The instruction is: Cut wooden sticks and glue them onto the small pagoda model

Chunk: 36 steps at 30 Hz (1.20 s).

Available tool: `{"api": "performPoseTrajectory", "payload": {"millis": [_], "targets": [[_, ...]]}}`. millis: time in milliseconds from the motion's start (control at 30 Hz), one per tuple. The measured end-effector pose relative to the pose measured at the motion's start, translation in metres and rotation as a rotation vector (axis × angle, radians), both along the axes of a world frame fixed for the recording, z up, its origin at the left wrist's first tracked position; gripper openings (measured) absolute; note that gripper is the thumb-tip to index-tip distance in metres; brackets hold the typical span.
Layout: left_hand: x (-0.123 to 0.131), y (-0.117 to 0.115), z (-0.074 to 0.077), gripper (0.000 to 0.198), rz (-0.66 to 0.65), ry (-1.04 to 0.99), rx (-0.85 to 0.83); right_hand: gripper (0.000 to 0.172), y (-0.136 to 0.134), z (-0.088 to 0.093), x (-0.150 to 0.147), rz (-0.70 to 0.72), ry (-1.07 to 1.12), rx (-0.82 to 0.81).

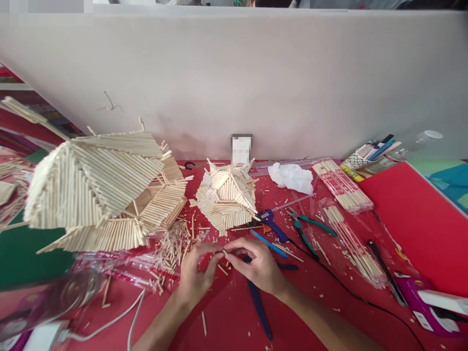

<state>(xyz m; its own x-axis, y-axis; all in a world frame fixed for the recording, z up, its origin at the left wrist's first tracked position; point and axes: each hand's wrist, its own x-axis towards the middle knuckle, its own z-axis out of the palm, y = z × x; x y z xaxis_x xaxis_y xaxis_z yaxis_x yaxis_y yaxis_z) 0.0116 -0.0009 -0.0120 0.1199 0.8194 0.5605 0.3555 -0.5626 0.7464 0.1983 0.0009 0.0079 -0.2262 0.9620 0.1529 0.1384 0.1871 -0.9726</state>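
Observation:
My left hand and my right hand meet fingertip to fingertip above the red table. Both are closed in a pinch on something too small to make out. Just beyond them stands a small tiered roof model built of wooden sticks. Under my right hand lies a dark blue-handled tool, its head hidden. A blue glue gun rests by the small model, with a light blue strip near it. Cut stick pieces are heaped beyond my left hand.
A larger stick-built roof model stands at left. Green-handled pliers, packs of chopsticks, crumpled white paper and a pen cup lie right. A black cord and white cable cross the table.

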Motion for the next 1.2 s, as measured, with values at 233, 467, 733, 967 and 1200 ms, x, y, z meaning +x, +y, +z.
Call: {"api": "performPoseTrajectory", "payload": {"millis": [233,467,733,967,1200], "targets": [[0.003,-0.002,-0.002,0.010,0.012,0.027,-0.033,0.010,0.001,0.002,0.007,0.033,-0.076,0.042],[-0.001,0.002,-0.001,0.010,0.031,0.065,0.011,0.009,0.005,0.006,0.010,-0.066,0.020,-0.023],[-0.007,0.007,-0.004,0.009,0.025,0.116,0.047,0.013,0.017,0.012,0.006,-0.103,0.010,-0.084],[-0.008,0.010,-0.003,0.008,-0.021,0.188,0.104,0.013,0.021,0.009,0.004,-0.109,-0.037,-0.031],[-0.009,0.011,-0.004,0.014,-0.049,0.192,0.123,0.011,0.021,0.008,0.005,-0.095,-0.045,-0.011]]}}
